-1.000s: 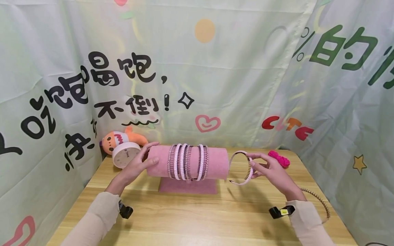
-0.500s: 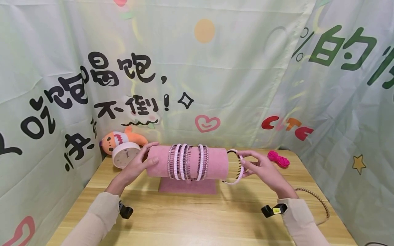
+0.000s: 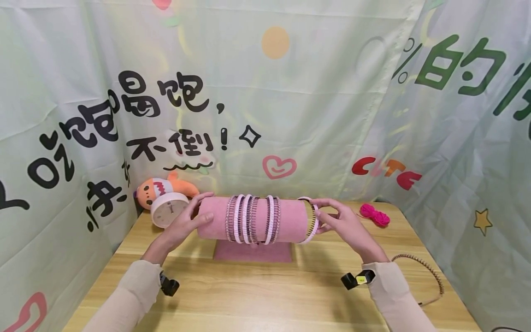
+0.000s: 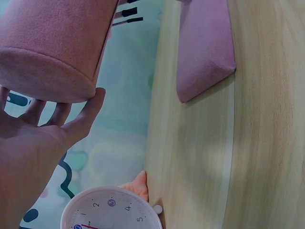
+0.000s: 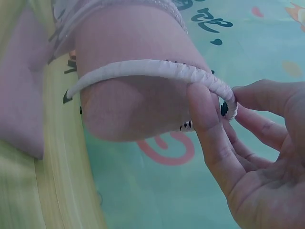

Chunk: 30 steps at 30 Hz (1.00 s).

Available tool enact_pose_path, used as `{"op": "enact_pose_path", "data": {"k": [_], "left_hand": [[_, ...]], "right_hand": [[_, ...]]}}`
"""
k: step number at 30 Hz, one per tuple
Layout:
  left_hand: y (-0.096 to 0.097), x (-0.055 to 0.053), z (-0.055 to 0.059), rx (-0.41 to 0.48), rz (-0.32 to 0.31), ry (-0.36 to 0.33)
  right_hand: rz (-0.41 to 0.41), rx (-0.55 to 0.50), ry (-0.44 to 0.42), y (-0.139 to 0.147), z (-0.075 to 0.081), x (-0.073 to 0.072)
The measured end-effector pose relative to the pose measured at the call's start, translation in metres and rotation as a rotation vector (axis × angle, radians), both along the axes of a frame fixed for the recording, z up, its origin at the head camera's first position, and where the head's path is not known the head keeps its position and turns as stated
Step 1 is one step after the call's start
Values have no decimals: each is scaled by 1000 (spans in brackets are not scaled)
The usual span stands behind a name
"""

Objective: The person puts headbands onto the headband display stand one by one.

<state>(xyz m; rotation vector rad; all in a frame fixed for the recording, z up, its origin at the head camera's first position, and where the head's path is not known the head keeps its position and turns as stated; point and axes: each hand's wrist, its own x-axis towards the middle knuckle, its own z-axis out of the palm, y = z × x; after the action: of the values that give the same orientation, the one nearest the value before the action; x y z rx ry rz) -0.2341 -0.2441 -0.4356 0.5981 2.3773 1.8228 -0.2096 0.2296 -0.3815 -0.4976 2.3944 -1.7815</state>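
A pink padded headband stand (image 3: 292,221), a horizontal roll on a flat base, stands on the table. Several white and brown headbands (image 3: 248,219) hang around its middle. My left hand (image 3: 188,223) grips the roll's left end, thumb at the front; in the left wrist view the fingertips (image 4: 95,98) press against its rim. With thumb and fingers my right hand (image 3: 344,227) pinches a white wrapped headband (image 5: 143,69) with dark teeth inside. This headband sits around the roll's right end, its near tip (image 5: 67,98) projecting past the roll's side.
A round white clock (image 3: 166,210) and an orange plush toy (image 3: 184,187) stand behind my left hand. A bright pink bow-shaped item (image 3: 374,215) lies at the back right. On the table's right side lies a brown braided headband (image 3: 437,274). Printed curtains (image 3: 323,115) enclose the table.
My right hand has moved left, bringing the white headband from beside the roll onto its right end. My left hand has kept its grip in place.
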Motion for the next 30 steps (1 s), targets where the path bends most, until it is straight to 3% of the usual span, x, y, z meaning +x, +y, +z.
{"op": "enact_pose_path", "data": {"k": [13,19,24,30], "left_hand": [[1,-1,1,-13,4,-4],[0,-1,0,-10,4,-7],[-1,-1,0,-8,2,-6],[-1,0,0,-4,2,-4]], "right_hand": [[18,-48,10,-20,0,-3],[10,29,60,-19,-4,-3],[66,121,135,-11,-9,-2],[158,120,209,-1,-18,-4]]}}
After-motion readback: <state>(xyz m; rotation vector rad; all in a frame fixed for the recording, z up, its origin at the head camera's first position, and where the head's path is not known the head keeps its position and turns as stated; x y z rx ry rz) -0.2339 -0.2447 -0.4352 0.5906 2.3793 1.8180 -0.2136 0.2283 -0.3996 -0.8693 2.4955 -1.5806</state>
